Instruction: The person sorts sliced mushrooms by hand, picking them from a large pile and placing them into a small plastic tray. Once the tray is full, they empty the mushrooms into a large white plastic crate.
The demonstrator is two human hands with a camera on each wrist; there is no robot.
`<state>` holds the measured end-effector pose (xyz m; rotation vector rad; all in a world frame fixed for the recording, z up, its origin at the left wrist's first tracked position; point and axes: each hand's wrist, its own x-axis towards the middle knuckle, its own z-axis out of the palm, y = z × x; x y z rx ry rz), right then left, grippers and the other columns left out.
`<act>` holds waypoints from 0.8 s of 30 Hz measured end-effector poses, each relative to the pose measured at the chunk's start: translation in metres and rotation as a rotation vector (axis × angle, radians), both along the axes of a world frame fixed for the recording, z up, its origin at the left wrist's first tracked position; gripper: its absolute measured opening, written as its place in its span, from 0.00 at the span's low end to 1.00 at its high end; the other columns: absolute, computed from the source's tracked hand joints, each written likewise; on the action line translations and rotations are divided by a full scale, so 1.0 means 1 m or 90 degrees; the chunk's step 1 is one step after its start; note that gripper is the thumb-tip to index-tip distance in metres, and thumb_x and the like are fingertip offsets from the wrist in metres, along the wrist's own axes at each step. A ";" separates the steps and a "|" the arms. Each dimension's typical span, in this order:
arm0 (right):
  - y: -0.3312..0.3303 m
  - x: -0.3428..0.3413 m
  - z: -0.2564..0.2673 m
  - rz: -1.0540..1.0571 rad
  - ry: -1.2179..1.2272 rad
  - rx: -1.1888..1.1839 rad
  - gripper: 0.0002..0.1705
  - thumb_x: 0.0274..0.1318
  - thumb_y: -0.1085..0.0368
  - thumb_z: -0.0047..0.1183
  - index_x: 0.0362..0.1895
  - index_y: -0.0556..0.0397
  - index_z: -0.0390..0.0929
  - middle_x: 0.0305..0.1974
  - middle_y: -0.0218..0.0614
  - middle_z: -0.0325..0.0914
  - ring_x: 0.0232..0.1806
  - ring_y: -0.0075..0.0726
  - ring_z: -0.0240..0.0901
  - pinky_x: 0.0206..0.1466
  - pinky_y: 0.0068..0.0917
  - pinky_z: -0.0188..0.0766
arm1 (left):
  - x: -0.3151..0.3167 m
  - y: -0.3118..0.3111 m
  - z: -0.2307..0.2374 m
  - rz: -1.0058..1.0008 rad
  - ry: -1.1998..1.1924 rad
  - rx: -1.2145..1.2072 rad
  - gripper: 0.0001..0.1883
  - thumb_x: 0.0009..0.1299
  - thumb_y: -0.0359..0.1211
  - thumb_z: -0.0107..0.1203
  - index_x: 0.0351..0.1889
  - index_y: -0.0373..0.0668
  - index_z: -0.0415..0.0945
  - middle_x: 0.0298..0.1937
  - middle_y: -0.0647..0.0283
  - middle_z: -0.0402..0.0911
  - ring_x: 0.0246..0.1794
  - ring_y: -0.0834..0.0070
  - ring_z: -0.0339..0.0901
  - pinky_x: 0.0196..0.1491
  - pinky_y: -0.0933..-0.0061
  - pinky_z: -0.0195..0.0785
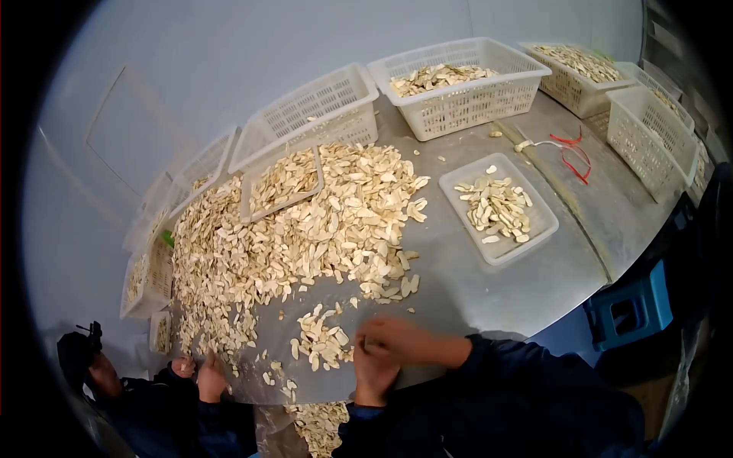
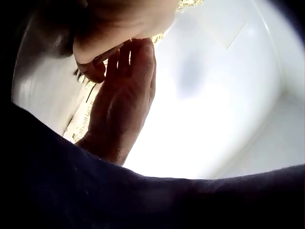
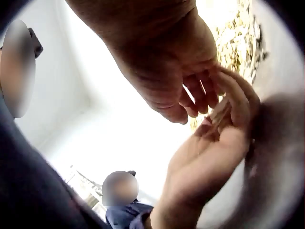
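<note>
My left hand (image 1: 374, 375) is near the table's front edge, palm turned up. In the right wrist view its fingers (image 3: 237, 107) curl round a few pale dried slices (image 3: 220, 112), partly hidden by the hand. Close over it, overlapping it in the head view, is my right hand (image 1: 408, 341), slightly blurred. Its fingers extend loosely toward the left palm, and nothing shows between them; the left wrist view has this right hand (image 2: 121, 105) with fingers nearly straight. Just left of both hands lies a small heap of pale slices (image 1: 321, 338).
A large pile of slices (image 1: 290, 252) covers the table's left half, with a shallow tray (image 1: 317, 191) on it. Another tray (image 1: 546, 233) holds slices at right. White baskets (image 1: 473, 111) line the back. Another person's hands (image 1: 211, 378) work at lower left. Red ties (image 1: 576, 162) lie far right.
</note>
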<state>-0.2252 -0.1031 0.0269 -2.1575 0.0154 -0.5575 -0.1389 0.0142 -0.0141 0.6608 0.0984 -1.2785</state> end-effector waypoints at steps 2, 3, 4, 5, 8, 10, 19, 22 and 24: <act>-0.026 -0.008 0.014 -0.070 0.009 -0.017 0.14 0.56 0.69 0.53 0.47 0.50 0.81 0.48 0.43 0.78 0.54 0.50 0.73 0.59 0.42 0.69 | 0.006 0.002 -0.015 -0.046 0.099 -0.083 0.20 0.79 0.46 0.42 0.56 0.40 0.73 0.50 0.57 0.76 0.54 0.63 0.72 0.56 0.65 0.68; -0.046 -0.011 0.006 -0.116 -0.016 -0.086 0.14 0.54 0.70 0.53 0.47 0.51 0.81 0.48 0.42 0.78 0.53 0.51 0.73 0.58 0.42 0.70 | 0.008 0.005 -0.020 -0.068 0.146 -0.126 0.17 0.79 0.43 0.44 0.53 0.41 0.74 0.46 0.59 0.76 0.50 0.66 0.72 0.51 0.69 0.71; -0.067 -0.013 -0.006 -0.161 -0.043 -0.156 0.15 0.53 0.70 0.53 0.47 0.51 0.81 0.47 0.41 0.78 0.53 0.52 0.73 0.57 0.42 0.71 | 0.007 0.005 -0.013 -0.081 0.144 -0.122 0.15 0.79 0.41 0.45 0.51 0.41 0.75 0.43 0.61 0.75 0.46 0.69 0.71 0.47 0.72 0.69; -0.081 -0.017 -0.011 -0.215 0.037 -0.203 0.16 0.51 0.71 0.54 0.46 0.51 0.81 0.47 0.41 0.78 0.52 0.52 0.72 0.56 0.42 0.72 | 0.004 0.002 -0.001 -0.094 0.143 -0.118 0.13 0.79 0.39 0.46 0.49 0.41 0.75 0.40 0.62 0.73 0.43 0.71 0.69 0.43 0.74 0.67; -0.106 -0.025 -0.027 -0.254 0.121 -0.286 0.14 0.47 0.72 0.55 0.41 0.53 0.80 0.45 0.41 0.78 0.49 0.54 0.72 0.53 0.42 0.73 | 0.004 -0.001 0.001 -0.128 0.169 -0.146 0.12 0.78 0.38 0.47 0.46 0.40 0.76 0.35 0.65 0.70 0.38 0.74 0.65 0.37 0.76 0.61; -0.112 -0.025 -0.031 -0.250 0.132 -0.307 0.10 0.46 0.71 0.55 0.37 0.53 0.80 0.43 0.41 0.78 0.47 0.54 0.72 0.50 0.43 0.73 | 0.008 -0.003 -0.008 -0.156 0.205 -0.198 0.11 0.78 0.37 0.48 0.46 0.40 0.76 0.35 0.65 0.69 0.37 0.74 0.65 0.37 0.75 0.62; -0.107 -0.029 -0.015 -0.192 0.203 -0.153 0.05 0.52 0.66 0.56 0.33 0.54 0.78 0.31 0.46 0.78 0.36 0.57 0.75 0.41 0.47 0.73 | 0.006 -0.004 -0.015 -0.122 0.094 -0.134 0.11 0.79 0.37 0.47 0.52 0.43 0.74 0.42 0.64 0.76 0.43 0.71 0.74 0.48 0.70 0.72; -0.096 -0.031 -0.002 -0.188 0.216 -0.121 0.06 0.55 0.65 0.57 0.35 0.53 0.79 0.29 0.46 0.77 0.34 0.55 0.75 0.39 0.45 0.73 | 0.007 -0.002 -0.024 -0.129 0.113 -0.175 0.11 0.78 0.36 0.49 0.54 0.43 0.73 0.42 0.63 0.76 0.40 0.72 0.75 0.45 0.71 0.71; -0.085 -0.029 0.013 -0.191 0.236 -0.104 0.06 0.56 0.65 0.58 0.36 0.52 0.79 0.28 0.45 0.76 0.33 0.53 0.75 0.37 0.43 0.73 | 0.007 -0.003 -0.031 -0.122 0.064 -0.175 0.11 0.77 0.35 0.51 0.54 0.43 0.73 0.43 0.63 0.76 0.42 0.72 0.73 0.44 0.72 0.69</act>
